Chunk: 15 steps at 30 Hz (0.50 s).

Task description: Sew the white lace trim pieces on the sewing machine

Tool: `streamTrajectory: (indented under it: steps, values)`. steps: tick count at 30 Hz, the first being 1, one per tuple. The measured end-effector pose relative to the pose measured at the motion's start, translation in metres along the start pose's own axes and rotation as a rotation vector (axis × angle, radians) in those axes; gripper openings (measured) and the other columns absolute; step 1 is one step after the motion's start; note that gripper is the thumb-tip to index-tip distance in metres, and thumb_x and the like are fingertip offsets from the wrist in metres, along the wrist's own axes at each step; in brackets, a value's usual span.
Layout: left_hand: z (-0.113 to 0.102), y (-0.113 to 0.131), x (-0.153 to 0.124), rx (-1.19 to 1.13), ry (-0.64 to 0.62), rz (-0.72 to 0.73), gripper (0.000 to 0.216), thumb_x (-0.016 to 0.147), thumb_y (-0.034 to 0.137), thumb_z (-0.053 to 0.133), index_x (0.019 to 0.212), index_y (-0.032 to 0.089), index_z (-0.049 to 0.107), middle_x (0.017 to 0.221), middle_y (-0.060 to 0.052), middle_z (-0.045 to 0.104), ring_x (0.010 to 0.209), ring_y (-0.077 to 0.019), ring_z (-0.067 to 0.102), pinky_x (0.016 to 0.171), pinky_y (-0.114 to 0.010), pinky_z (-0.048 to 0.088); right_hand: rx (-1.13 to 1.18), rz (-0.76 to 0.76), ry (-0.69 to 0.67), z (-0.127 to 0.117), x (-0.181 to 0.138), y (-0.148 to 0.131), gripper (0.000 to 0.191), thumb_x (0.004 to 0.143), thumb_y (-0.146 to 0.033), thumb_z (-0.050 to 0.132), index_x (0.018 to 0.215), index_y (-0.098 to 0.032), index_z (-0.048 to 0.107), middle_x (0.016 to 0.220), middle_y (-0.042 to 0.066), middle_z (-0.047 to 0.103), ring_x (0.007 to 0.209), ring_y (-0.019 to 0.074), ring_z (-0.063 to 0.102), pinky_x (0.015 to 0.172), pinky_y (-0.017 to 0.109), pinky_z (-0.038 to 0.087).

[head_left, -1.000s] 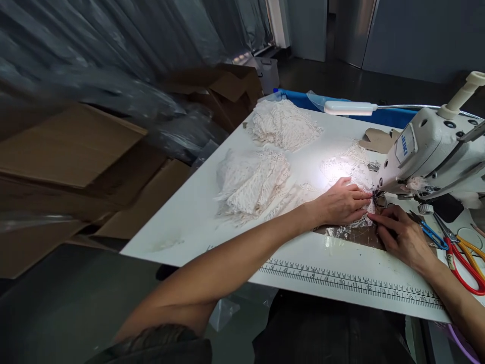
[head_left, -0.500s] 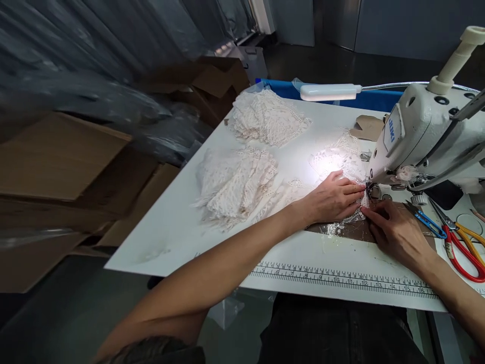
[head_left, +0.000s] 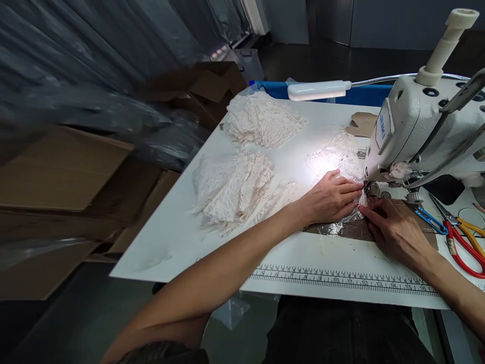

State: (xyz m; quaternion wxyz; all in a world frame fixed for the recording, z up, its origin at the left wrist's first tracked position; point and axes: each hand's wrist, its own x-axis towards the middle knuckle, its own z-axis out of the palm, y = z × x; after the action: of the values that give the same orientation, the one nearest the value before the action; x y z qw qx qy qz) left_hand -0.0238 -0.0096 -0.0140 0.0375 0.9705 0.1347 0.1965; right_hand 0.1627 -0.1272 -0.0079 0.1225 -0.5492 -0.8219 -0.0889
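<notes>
White lace [head_left: 346, 156] under a flat grip

Head view: my left grip [head_left: 333, 199] lies flat on it, JUKI sewing machine [head_left: 409, 116] just right. My right grip [head_left: 397, 227] touches its near edge; pinching or not, I can't tell. I'd press lightly, evenly, avoiding puckers.

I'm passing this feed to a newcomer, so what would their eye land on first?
Probably the brightly lit white lace fabric partly under the left hand, beside the bulky white metal sewing machine at the right; the right hand touches the lace's edge. Next, the far off-white lace heap and the near off-white lace heap on the white tabletop, left of the hands. Last, the red-handled metal scissors at the right.
</notes>
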Motion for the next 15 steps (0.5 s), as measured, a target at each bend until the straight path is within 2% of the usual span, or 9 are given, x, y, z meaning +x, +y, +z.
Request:
streamTrajectory:
  steps: [10, 15]
  values:
    - [-0.0007, 0.0012, 0.0002, 0.016, 0.013, 0.012, 0.033, 0.1, 0.03, 0.038, 0.117, 0.019, 0.064, 0.126, -0.007, 0.065, 0.113, -0.0238, 0.061, 0.104, -0.056, 0.04, 0.068, 0.001, 0.038, -0.0012, -0.0005, -0.0013, 0.03, 0.093, -0.014, 0.039, 0.105, -0.017, 0.067, 0.096, 0.011, 0.057, 0.078, 0.017, 0.053, 0.067, 0.029, 0.046]
    - [-0.0001, 0.0021, -0.0001, 0.018, 0.019, 0.006, 0.032, 0.1, 0.029, 0.04, 0.118, 0.019, 0.064, 0.126, -0.008, 0.065, 0.114, -0.0237, 0.061, 0.105, -0.055, 0.04, 0.069, 0.0, 0.041, -0.0013, 0.0001, -0.0028, 0.03, 0.093, -0.015, 0.039, 0.103, -0.017, 0.067, 0.095, 0.011, 0.057, 0.075, 0.0161, 0.052, 0.063, 0.027, 0.045]
